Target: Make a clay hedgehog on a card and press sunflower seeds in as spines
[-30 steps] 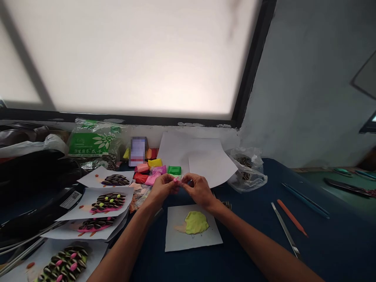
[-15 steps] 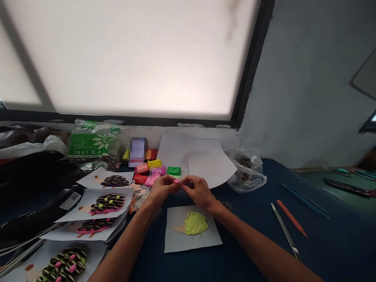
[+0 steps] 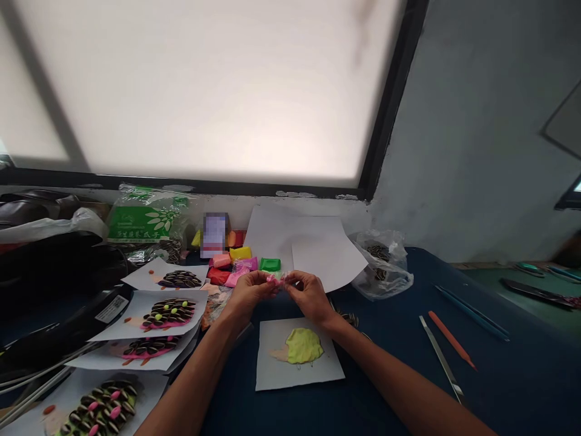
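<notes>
Between the fingertips of both hands is a small pink clay packet (image 3: 275, 279) in clear wrapping. My left hand (image 3: 249, 295) pinches its left side; my right hand (image 3: 309, 297) pinches the right. Below the hands lies a white paper (image 3: 272, 376) bearing a hedgehog shape of yellow-green clay (image 3: 304, 346), with a pale beige snout and drawn legs. Behind my left hand are several coloured clay packets, among them a green packet (image 3: 270, 264), a yellow packet (image 3: 240, 253) and a red packet (image 3: 218, 277).
Finished hedgehog cards (image 3: 175, 315) with seeds overlap at left. A green seed bag (image 3: 145, 221) stands behind them. White sheets (image 3: 318, 248) and a plastic bag of seeds (image 3: 381, 266) lie at the back. An orange clay tool (image 3: 452, 340), a metal blade (image 3: 441, 358) and blue tweezers (image 3: 472, 313) lie right.
The hands have drawn slightly apart, and more of the pink packet shows between the fingers. The view has shifted slightly.
</notes>
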`<state>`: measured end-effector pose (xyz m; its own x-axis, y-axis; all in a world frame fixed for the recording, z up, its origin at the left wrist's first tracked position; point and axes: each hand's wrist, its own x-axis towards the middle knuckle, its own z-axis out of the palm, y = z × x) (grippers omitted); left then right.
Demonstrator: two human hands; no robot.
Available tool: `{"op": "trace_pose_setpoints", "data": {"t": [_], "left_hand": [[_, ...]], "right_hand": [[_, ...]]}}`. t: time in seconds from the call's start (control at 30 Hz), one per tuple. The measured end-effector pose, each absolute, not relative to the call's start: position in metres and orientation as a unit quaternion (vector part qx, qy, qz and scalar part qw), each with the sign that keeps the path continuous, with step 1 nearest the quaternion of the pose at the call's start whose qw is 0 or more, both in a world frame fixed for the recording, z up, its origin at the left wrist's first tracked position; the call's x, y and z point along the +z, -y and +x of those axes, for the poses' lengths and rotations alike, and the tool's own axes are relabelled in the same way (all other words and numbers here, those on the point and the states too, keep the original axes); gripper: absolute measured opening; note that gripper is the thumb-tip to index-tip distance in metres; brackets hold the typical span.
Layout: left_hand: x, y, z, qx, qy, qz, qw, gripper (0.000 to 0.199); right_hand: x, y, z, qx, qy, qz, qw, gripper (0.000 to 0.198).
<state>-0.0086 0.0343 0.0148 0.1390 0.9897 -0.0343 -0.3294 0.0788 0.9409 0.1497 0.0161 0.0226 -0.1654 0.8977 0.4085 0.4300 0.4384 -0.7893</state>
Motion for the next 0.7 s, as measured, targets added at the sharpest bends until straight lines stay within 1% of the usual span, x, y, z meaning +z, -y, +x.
{"op": "trace_pose_setpoints", "data": {"t": [0.13, 0.27, 0.5, 0.7], "left_hand": [[0.0145, -0.0325, -0.0060, 0.520, -0.384, 0.441, 0.623, 0.043], [0.0157, -0.0305, -0.0036, 0.511, -0.389, 0.464, 0.611, 0.044], [0.0160, -0.0352, -0.0095, 0.511, -0.411, 0.482, 0.581, 0.037], [0.0172, -0.0329, -0.0082, 0.501, -0.392, 0.470, 0.612, 0.042]], "right_hand": [[0.0256, -0.0158, 0.1531, 0.257, 0.729, -0.461, 0.436, 0.008], [0.0279, -0.0134, 0.1539, 0.254, 0.733, -0.459, 0.434, 0.013], [0.0256, -0.0128, 0.1517, 0.282, 0.709, -0.452, 0.462, 0.022], [0.0209, -0.0178, 0.1505, 0.326, 0.681, -0.439, 0.488, 0.021]]}}
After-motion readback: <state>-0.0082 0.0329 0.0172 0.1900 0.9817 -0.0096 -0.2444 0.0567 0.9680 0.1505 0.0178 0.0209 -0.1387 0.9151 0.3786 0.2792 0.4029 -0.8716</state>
